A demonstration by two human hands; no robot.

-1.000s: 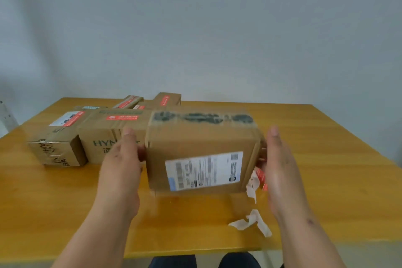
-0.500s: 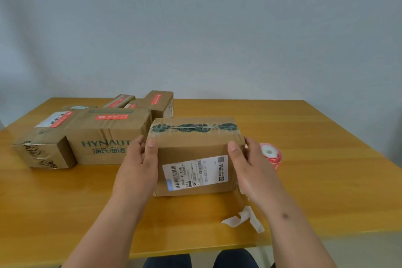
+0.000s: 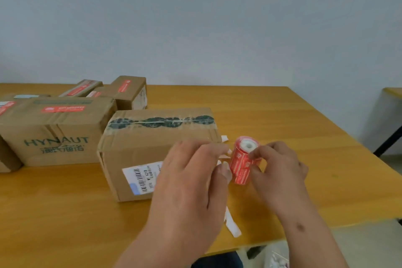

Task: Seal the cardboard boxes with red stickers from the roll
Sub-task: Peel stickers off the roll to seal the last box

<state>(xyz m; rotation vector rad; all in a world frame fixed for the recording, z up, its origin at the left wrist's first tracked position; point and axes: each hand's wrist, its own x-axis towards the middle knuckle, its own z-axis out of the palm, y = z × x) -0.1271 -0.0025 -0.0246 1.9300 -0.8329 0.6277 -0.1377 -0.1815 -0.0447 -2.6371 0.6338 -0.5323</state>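
Sealed boxes (image 3: 58, 128) sit far left of the fingers, and the unsealed box (image 3: 152, 137) lies just behind the left hand (image 3: 191, 185). Its fingertips meet at the roll (image 3: 244, 162), pinching its edge. The right hand (image 3: 276, 169) grips the roll upright above the table (image 3: 304, 137).

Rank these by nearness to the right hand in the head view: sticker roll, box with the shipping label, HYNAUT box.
1. sticker roll, gripped in the right hand.
2. box with the shipping label, just to its left.
3. HYNAUT box, far left.
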